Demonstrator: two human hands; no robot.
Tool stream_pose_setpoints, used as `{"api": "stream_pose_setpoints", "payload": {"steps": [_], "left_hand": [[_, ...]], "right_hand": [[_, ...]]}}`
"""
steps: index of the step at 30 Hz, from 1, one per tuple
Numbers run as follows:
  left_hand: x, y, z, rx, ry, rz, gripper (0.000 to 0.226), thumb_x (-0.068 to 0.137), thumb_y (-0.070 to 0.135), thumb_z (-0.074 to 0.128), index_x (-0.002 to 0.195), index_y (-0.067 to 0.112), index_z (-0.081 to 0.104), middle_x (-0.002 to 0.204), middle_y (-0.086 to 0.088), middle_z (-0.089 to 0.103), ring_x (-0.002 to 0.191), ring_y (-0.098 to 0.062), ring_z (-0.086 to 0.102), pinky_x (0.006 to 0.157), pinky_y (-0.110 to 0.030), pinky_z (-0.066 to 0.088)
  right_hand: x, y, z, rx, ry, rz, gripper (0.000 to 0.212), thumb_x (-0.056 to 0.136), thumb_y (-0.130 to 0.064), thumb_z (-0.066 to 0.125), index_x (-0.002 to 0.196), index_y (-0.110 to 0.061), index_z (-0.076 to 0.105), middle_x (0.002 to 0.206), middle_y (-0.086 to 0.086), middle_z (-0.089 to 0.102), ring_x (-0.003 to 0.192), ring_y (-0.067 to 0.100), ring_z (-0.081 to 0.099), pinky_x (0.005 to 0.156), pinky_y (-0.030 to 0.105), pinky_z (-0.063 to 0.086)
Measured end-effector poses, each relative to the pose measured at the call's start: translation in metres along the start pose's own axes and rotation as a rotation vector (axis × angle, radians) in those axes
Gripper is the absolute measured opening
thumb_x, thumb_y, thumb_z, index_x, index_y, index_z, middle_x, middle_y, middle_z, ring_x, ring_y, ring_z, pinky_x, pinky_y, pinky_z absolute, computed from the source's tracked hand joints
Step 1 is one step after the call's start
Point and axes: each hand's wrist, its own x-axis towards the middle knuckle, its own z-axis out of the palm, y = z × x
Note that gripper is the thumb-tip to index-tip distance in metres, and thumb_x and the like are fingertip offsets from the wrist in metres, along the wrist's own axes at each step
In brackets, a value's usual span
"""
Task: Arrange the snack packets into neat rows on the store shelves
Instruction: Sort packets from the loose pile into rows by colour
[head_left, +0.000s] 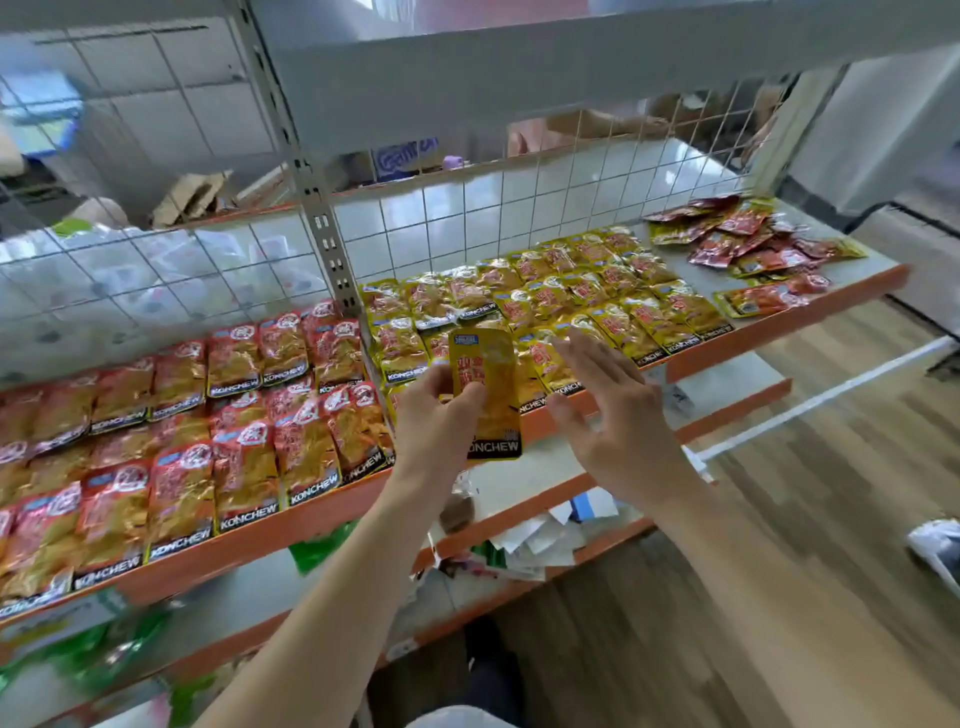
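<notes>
Your left hand (436, 415) grasps the yellow packet (485, 389), long axis 12-to-6, just off the shelf (779, 326) edge. Yellow rows (571, 301) lie at 1 o'clock. Right hand (618, 415) at 3 o'clock of the packet, fingers spread, released, holding nothing.

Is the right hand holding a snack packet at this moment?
No, the right hand is open with straight fingers and holds nothing; only the left hand grips the yellow packet.

Packet rows (545, 301) left of loose heap (753, 239)
</notes>
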Motion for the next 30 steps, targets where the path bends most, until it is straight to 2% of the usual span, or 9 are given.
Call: {"api": "stream_pose_setpoints", "payload": {"steps": [5, 10, 15, 17, 19, 21, 25, 27, 30], "left_hand": [[0.039, 0.009, 0.028, 0.039, -0.044, 0.018, 0.017, 0.090, 0.009, 0.063, 0.095, 0.023, 0.071, 0.087, 0.003, 0.076, 0.082, -0.017, 0.073, 0.066, -0.021, 0.057], [0.073, 0.004, 0.038, 0.137, -0.034, -0.009, 0.010, 0.088, 0.016, 0.065, 0.095, 0.019, 0.071, 0.092, -0.007, 0.075, 0.090, -0.031, 0.071, 0.085, -0.050, 0.058], [0.102, 0.004, 0.053, 0.206, 0.017, -0.012, 0.009, 0.089, 0.013, 0.065, 0.097, 0.012, 0.069, 0.093, -0.013, 0.072, 0.075, -0.022, 0.064, 0.068, -0.037, 0.054], [0.111, 0.005, 0.062, 0.238, 0.047, 0.001, 0.021, 0.091, 0.014, 0.065, 0.111, 0.011, 0.064, 0.092, -0.009, 0.068, 0.072, -0.016, 0.058, 0.062, -0.026, 0.048], [0.120, 0.005, 0.070, 0.241, 0.077, 0.030, 0.050, 0.091, 0.013, 0.064, 0.138, 0.022, 0.048, 0.090, -0.001, 0.059, 0.072, -0.011, 0.054, 0.062, -0.024, 0.047], [0.130, 0.006, 0.079, 0.301, 0.101, 0.095, 0.069, 0.091, 0.011, 0.061, 0.150, 0.035, 0.034, 0.098, 0.000, 0.057, 0.076, -0.013, 0.057, 0.069, -0.031, 0.051], [0.161, 0.007, 0.101, 0.521, 0.129, 0.198, 0.050, 0.093, 0.009, 0.059, 0.143, 0.018, 0.056, 0.138, -0.009, 0.061, 0.124, -0.028, 0.058, 0.104, -0.030, 0.041], [0.173, 0.004, 0.112, 0.595, 0.154, 0.228, 0.045, 0.095, 0.011, 0.060, 0.140, 0.013, 0.058, 0.135, -0.012, 0.063, 0.126, -0.025, 0.056, 0.105, -0.025, 0.037], [0.197, -0.004, 0.126, 0.735, 0.193, 0.278, 0.044, 0.097, 0.019, 0.061, 0.141, 0.018, 0.057, 0.128, -0.012, 0.066, 0.121, -0.030, 0.058, 0.102, -0.038, 0.043]], "right_hand": [[0.042, 0.029, -0.001, -0.067, -0.035, 0.030, 0.058, 0.092, -0.045, 0.053, 0.147, -0.028, 0.047, 0.157, -0.007, 0.038, 0.146, 0.017, 0.032, 0.117, 0.053, 0.024], [0.076, 0.040, 0.002, -0.098, -0.098, 0.023, 0.059, 0.092, -0.047, 0.048, 0.148, -0.030, 0.045, 0.158, -0.008, 0.036, 0.146, 0.014, 0.031, 0.118, 0.053, 0.022], [0.099, 0.057, 0.009, -0.127, -0.147, 0.004, 0.059, 0.094, -0.045, 0.052, 0.150, -0.031, 0.040, 0.161, -0.011, 0.030, 0.148, 0.013, 0.027, 0.116, 0.048, 0.018], [0.111, 0.067, 0.012, -0.136, -0.180, -0.004, 0.058, 0.097, -0.040, 0.057, 0.151, -0.031, 0.039, 0.161, -0.009, 0.030, 0.149, 0.014, 0.025, 0.115, 0.046, 0.019], [0.125, 0.076, 0.013, -0.133, -0.196, -0.025, 0.058, 0.096, -0.038, 0.058, 0.151, -0.030, 0.039, 0.161, -0.006, 0.031, 0.149, 0.015, 0.024, 0.115, 0.047, 0.019], [0.141, 0.088, 0.014, -0.129, -0.225, -0.052, 0.058, 0.096, -0.035, 0.059, 0.150, -0.028, 0.041, 0.161, -0.004, 0.031, 0.149, 0.017, 0.024, 0.115, 0.047, 0.020], [0.171, 0.116, 0.015, -0.146, -0.292, -0.098, 0.057, 0.097, -0.035, 0.058, 0.151, -0.028, 0.040, 0.163, -0.004, 0.028, 0.150, 0.018, 0.022, 0.116, 0.043, 0.016], [0.185, 0.130, 0.015, -0.141, -0.319, -0.130, 0.058, 0.097, -0.035, 0.059, 0.151, -0.027, 0.040, 0.163, -0.004, 0.027, 0.150, 0.020, 0.022, 0.117, 0.046, 0.016], [0.208, 0.149, 0.018, -0.136, -0.348, -0.160, 0.057, 0.098, -0.035, 0.057, 0.152, -0.028, 0.039, 0.164, -0.004, 0.023, 0.151, 0.020, 0.018, 0.117, 0.049, 0.014]]}}
